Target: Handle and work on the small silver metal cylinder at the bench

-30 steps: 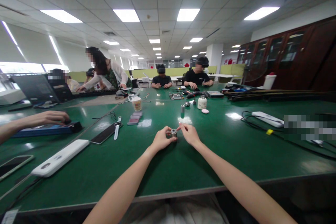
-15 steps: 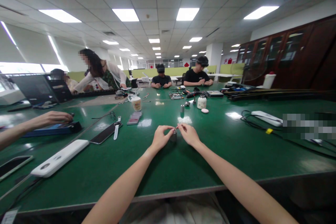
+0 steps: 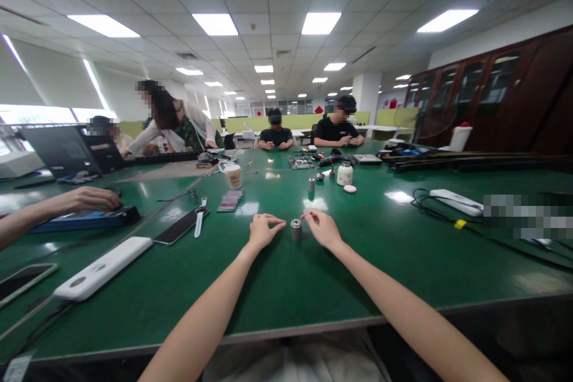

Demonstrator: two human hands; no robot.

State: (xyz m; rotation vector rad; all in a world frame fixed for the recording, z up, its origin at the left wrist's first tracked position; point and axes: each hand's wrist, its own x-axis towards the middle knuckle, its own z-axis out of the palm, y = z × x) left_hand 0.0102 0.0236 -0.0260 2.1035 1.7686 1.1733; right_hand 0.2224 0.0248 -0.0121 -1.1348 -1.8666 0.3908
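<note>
A small silver metal cylinder (image 3: 296, 230) stands upright on the green table in front of me, with a ringed opening in its top. To its left is my left hand (image 3: 265, 231), thumb and fingertips pinched together, apart from the cylinder. Whatever lies in that pinch, if anything, is too small to name. Just right of the cylinder's top, my right hand (image 3: 324, 228) is closed in a pinch as well; a thin tip seems to show at its fingers, but I cannot make it out. Farther back stands a second metal cylinder (image 3: 311, 184).
A white jar (image 3: 344, 175) and a pink lid (image 3: 350, 189) are behind my right hand. Left are a paper cup (image 3: 233, 176), a watch (image 3: 200, 221), a dark phone (image 3: 176, 228) and a white power strip (image 3: 105, 268). Another person's hand (image 3: 92, 198) rests over a blue case.
My left hand has let go of the metal cylinder and moved left, after its fingers met the right hand's above the top. The right hand stays nearly in place.
</note>
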